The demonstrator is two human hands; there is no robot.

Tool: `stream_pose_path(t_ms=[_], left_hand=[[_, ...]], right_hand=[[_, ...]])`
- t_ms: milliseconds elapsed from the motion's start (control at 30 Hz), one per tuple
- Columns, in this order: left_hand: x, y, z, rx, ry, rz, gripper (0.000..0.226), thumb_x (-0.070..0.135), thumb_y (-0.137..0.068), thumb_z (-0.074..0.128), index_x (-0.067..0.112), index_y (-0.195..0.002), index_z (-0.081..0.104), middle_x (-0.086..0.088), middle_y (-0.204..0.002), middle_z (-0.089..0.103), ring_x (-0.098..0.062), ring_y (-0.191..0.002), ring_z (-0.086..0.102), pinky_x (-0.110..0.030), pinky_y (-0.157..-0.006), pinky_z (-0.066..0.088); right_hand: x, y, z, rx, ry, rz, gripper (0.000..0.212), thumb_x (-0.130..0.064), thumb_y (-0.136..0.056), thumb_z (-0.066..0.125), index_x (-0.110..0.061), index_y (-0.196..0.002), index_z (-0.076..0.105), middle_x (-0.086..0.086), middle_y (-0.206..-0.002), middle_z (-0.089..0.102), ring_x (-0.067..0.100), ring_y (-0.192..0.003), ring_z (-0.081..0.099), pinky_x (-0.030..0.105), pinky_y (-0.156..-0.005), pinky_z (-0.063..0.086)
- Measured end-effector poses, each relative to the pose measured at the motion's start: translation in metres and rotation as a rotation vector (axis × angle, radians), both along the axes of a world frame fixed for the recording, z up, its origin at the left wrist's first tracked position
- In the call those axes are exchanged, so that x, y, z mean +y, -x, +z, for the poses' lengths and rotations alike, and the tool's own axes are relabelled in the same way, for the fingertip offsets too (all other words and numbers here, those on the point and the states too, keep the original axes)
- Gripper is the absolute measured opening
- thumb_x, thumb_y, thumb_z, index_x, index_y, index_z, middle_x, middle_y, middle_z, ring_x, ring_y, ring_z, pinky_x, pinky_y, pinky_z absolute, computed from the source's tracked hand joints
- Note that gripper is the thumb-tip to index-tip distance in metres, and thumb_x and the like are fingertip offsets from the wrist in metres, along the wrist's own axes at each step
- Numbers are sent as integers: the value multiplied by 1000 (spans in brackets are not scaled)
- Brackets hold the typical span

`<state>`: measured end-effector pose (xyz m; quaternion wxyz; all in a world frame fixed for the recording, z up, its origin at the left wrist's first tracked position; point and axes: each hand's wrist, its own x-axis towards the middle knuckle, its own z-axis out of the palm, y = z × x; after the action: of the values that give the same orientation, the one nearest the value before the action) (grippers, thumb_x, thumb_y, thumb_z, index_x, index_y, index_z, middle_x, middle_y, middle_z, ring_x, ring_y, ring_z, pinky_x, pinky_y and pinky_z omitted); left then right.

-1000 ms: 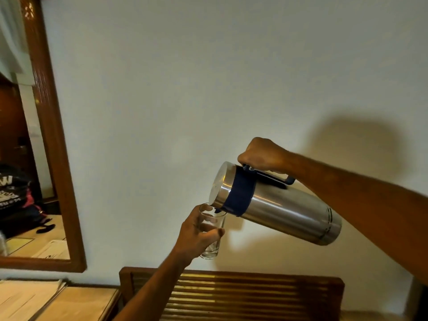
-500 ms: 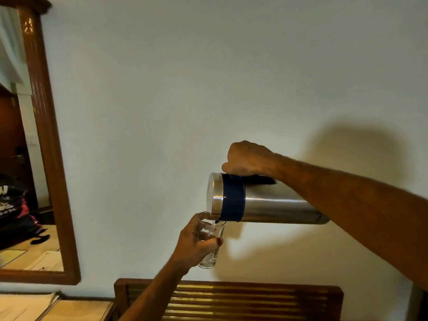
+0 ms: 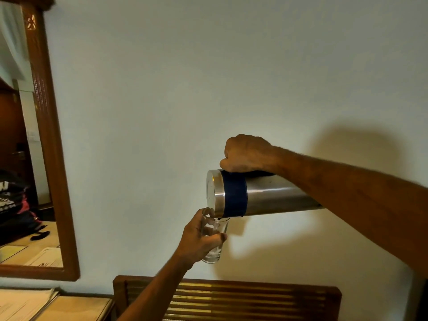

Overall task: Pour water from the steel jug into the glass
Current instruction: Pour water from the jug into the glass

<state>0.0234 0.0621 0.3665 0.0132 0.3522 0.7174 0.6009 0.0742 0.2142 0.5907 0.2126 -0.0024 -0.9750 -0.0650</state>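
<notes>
The steel jug (image 3: pixel 266 196) with a dark blue band lies nearly horizontal in the air, its lid end pointing left. My right hand (image 3: pixel 246 152) grips its handle from above. The spout sits right over the rim of a clear glass (image 3: pixel 214 242), which my left hand (image 3: pixel 196 239) holds upright in front of the wall. A little water lies at the bottom of the glass. My right forearm hides the jug's base.
A wooden slatted chair back (image 3: pixel 231 300) stands below the hands against the pale wall. A wood-framed mirror (image 3: pixel 53 158) hangs at the left. Papers (image 3: pixel 23 304) lie on a wooden table (image 3: pixel 78 309) at the lower left.
The jug has tipped from a slant to nearly level and come closer to the glass. Both hands have shifted slightly left and down in view.
</notes>
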Motion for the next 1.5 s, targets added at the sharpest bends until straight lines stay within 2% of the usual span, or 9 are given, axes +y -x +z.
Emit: stream_pose_path(t_ms=[67, 233, 500, 967, 1167, 1500], left_hand=[[0, -1, 1, -5, -2, -5, 65, 21, -70, 79, 28, -130, 55, 0, -116, 72, -22, -100, 74, -38, -86, 66], [0, 1, 1, -20, -6, -6, 64, 18, -71, 77, 25, -130, 54, -5, -118, 71, -30, -106, 72, -53, -93, 62], [-2, 3, -1, -58, -34, -9, 64, 14, -73, 78, 21, -132, 55, -11, -124, 70, -36, -113, 68, -61, -96, 58], [-2, 5, -5, -79, -32, 9, 70, 13, -71, 80, 22, -135, 54, -11, -127, 67, -34, -115, 66, -61, -99, 56], [-3, 7, -4, -89, -49, 7, 69, 9, -72, 80, 20, -134, 54, -15, -126, 68, -37, -114, 68, -63, -97, 57], [0, 11, -7, -84, -44, 2, 71, 13, -69, 80, 21, -134, 53, -14, -123, 67, -35, -110, 68, -59, -94, 59]], right_hand=[[0, 1, 0, 0, 5, 5, 27, -39, -69, 58, -18, -52, 56, -3, -47, 54, 15, -46, 54, 28, -45, 40], [1, 1, 0, -2, 8, 9, 27, -39, -71, 59, -19, -53, 55, -4, -48, 53, 14, -47, 53, 28, -45, 37], [1, 5, -3, 13, 3, 27, 28, -38, -70, 58, -19, -51, 52, -4, -46, 50, 13, -44, 50, 27, -44, 35], [-9, 6, -3, 1, -84, 71, 29, -36, -75, 58, -20, -52, 49, -3, -50, 51, 14, -47, 49, 30, -47, 37], [-9, 8, -3, 20, -87, 79, 30, -36, -75, 58, -20, -51, 49, -4, -49, 50, 15, -47, 50, 30, -47, 38], [-5, 11, -5, 18, -76, 74, 29, -38, -73, 56, -21, -51, 49, -4, -49, 51, 15, -48, 51, 29, -47, 38]])
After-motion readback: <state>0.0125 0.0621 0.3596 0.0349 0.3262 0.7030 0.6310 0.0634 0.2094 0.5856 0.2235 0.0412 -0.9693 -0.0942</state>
